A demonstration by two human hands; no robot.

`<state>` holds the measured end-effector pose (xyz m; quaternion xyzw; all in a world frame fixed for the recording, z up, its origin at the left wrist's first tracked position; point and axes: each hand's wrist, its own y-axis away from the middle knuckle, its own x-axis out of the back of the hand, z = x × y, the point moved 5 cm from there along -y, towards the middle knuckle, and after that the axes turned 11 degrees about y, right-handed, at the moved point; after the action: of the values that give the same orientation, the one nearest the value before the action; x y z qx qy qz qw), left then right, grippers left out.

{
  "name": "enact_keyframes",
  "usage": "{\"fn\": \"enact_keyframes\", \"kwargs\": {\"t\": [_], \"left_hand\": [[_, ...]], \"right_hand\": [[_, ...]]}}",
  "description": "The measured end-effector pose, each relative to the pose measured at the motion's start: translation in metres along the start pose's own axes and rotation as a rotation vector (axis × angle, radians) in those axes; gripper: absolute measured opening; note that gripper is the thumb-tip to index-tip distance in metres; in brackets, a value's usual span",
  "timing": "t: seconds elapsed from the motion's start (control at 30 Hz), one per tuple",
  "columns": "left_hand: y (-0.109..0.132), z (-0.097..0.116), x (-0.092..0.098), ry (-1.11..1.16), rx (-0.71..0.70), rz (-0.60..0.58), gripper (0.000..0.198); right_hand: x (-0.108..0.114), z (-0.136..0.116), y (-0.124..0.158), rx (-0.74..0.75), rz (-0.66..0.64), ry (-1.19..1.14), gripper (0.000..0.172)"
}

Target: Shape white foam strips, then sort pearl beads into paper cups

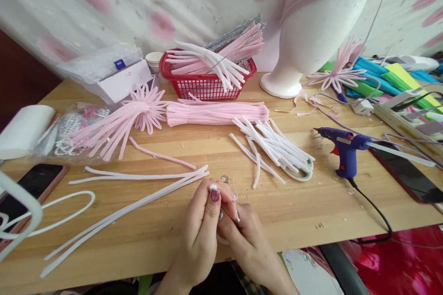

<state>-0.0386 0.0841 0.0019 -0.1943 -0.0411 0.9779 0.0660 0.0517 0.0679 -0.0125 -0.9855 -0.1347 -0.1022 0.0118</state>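
My left hand [200,235] and my right hand [242,235] meet at the table's front edge, fingers pinched together. Between the fingertips sits a small metal ring or clip [225,179]; what exactly it is I cannot tell. Long white pipe cleaners [138,200] lie on the wooden table [311,212], their ends close to my left fingertips. A further bunch of white pipe cleaners [277,147] lies to the upper right of my hands.
A blue glue gun [346,147] stands at right, its black cord running off the edge. Pink pipe cleaner bundles [216,113], a red basket [204,84], a white mannequin head [311,41], a phone [34,184] at left and a power strip [404,115] surround the work area.
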Motion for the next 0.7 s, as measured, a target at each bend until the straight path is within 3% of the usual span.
{"fn": "enact_keyframes", "kwargs": {"t": [0.2,0.7], "left_hand": [[0.0001,-0.0005,-0.0031,0.026,-0.020,-0.044,0.032],[0.0016,-0.0025,-0.0035,0.012,0.045,-0.018,0.033]], "right_hand": [[0.0008,-0.0009,0.0012,0.026,0.033,-0.024,0.030],[0.0030,0.0023,0.0016,0.019,0.044,-0.039,0.031]]}}
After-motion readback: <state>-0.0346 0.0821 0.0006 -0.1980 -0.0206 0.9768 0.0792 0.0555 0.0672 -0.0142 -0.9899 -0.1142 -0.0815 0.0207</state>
